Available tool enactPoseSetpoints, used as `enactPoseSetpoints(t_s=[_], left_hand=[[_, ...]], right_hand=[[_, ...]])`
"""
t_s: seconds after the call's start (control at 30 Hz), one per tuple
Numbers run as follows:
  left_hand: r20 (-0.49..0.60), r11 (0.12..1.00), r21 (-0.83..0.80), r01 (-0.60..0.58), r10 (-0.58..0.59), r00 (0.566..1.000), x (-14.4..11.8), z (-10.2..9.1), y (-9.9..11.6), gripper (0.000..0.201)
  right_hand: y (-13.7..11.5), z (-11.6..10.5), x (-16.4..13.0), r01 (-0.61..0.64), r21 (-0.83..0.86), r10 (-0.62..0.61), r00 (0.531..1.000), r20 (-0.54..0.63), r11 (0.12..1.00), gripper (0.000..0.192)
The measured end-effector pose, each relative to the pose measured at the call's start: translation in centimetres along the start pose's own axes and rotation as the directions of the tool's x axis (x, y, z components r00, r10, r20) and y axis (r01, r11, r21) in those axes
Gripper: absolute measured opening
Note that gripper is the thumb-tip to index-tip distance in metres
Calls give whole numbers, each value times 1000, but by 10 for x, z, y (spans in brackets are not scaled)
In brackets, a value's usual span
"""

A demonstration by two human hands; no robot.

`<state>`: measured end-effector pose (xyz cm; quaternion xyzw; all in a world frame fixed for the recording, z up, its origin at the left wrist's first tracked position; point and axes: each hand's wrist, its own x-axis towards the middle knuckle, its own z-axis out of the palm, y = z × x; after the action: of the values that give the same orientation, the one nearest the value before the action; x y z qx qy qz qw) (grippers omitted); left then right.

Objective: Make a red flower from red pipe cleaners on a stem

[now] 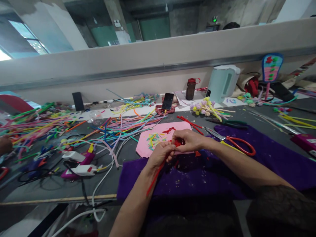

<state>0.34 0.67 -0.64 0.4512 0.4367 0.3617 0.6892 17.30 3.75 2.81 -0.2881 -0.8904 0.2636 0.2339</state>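
Note:
My left hand [161,153] is closed on a red pipe cleaner [155,181], whose long end trails down over my left forearm. Right against it, my right hand [185,140] pinches the same red fuzzy material, and its fingertips touch those of the left. Part of the red piece is hidden by the fingers. Both hands are above the near edge of a pink sheet [143,148]. Short yellow, white and mint cut pieces [153,141] lie on the sheet beside my left hand, and short red pieces [169,130] lie behind my hands.
Red-handled scissors [240,145] lie on the purple cloth [138,177] at right. Bundles of coloured pipe cleaners [118,125] cover the left side, near cabled white plugs [84,170]. A phone [168,101], a bottle [191,89] and a kettle [223,84] stand along the back. Another person's hand [5,144] shows at far left.

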Motion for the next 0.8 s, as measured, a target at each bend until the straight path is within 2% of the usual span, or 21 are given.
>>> enactPoseSetpoints(t_s=[0.17,0.27,0.43,0.6,0.8], left_hand=[[10,999,-20,-28,28,1000,0,-3,1,25],[44,998,-18,-66,67,997,0,-5,2,27],[-2,998,7,-63,63,998,-4,-5,5,25],[-16,995,81,-58,60,998,-8,-3,9,27],[-113,964,201,-175,200,973,-12,8,8,28]], right_hand=[[-4,-9,0,34,102,-40,998,52,994,26],[-3,-12,1,41,152,-48,998,43,988,22],[3,-11,2,-43,286,30,998,50,957,25],[5,-11,2,-159,466,118,986,116,871,28],[1,-8,4,-271,473,247,962,114,838,24]])
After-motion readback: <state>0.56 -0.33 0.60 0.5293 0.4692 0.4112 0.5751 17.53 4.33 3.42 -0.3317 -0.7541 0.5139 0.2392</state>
